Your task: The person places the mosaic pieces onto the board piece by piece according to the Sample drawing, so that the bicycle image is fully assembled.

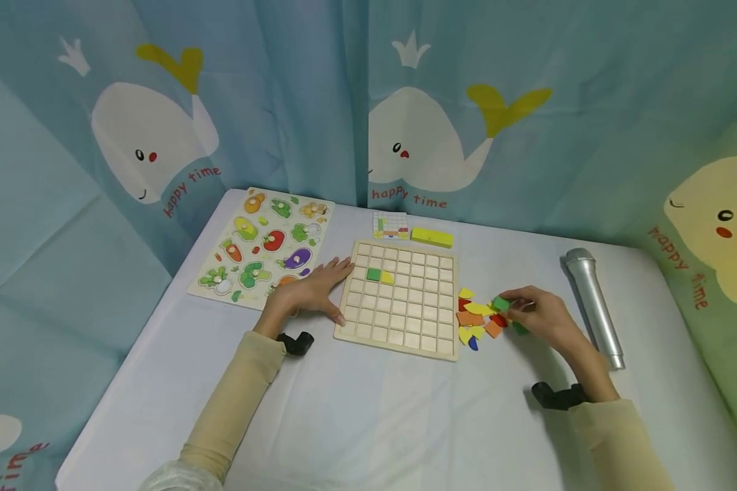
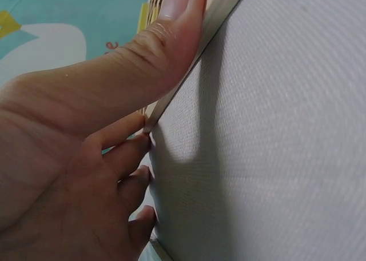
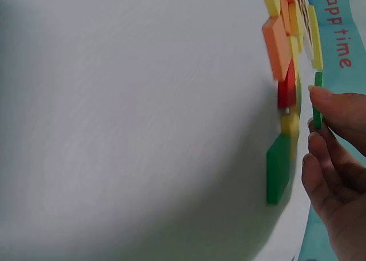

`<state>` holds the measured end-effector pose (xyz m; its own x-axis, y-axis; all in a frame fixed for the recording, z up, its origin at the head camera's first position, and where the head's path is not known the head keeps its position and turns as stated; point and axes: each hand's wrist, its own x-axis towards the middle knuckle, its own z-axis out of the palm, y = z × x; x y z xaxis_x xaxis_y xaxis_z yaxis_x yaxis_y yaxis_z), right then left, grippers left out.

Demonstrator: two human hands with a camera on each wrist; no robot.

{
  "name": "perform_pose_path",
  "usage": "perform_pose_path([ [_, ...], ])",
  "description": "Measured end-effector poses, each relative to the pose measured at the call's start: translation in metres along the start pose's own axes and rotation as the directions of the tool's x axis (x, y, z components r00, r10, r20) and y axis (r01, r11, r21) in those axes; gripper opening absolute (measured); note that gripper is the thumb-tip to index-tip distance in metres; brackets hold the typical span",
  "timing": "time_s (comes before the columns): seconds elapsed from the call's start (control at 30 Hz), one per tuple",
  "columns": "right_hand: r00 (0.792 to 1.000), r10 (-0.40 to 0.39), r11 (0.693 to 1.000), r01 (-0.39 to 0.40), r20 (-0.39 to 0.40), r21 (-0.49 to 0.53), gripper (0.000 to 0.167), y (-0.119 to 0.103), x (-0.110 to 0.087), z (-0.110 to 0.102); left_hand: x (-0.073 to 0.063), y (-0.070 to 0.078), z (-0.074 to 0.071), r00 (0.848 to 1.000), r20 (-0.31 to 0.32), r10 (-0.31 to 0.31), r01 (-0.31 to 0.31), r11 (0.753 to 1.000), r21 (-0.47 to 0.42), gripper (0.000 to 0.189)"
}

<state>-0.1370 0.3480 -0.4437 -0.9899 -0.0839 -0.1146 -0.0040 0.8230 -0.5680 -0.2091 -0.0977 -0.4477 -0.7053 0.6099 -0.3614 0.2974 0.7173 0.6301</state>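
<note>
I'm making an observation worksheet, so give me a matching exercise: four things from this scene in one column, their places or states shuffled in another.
1. left hand
2. silver microphone
3. right hand
4. vegetable puzzle

A. pinching a green piece
B. lying at the far left of the table
C. touching the left edge of the grid board
D. lying right of the loose pieces

Pairs: 1-C, 2-D, 3-A, 4-B

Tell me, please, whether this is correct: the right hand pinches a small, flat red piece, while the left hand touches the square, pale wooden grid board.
One detail is wrong: the right hand pinches a small, flat green piece, not a red one, as the head and right wrist views show. The left hand does touch the square, pale wooden grid board.
</note>
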Motion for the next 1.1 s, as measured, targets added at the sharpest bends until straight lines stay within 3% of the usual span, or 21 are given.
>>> perform_pose_path([
  [0.2, 1.0, -0.008, 1.0, 0.008, 0.015, 0.028, 0.036, -0.015, 0.01, 0.009, 0.0, -0.001, 0.0, 1.0, -0.002, -0.006, 0.006, 1.0, -0.002, 0.122],
  [0.5, 0.996, -0.084, 0.996, 0.083, 0.012, 0.045, 0.035, -0.041, 0.023, 0.02, -0.002, 0.0, 0.0, 1.0, -0.007, -0.009, 0.009, 1.0, 0.009, 0.121],
  [1.1, 0.984, -0.172, 0.979, 0.165, 0.055, 0.119, 0.03, -0.075, 0.046, 0.042, 0.0, -0.002, 0.001, 1.0, -0.01, -0.003, 0.004, 1.0, 0.024, 0.121],
])
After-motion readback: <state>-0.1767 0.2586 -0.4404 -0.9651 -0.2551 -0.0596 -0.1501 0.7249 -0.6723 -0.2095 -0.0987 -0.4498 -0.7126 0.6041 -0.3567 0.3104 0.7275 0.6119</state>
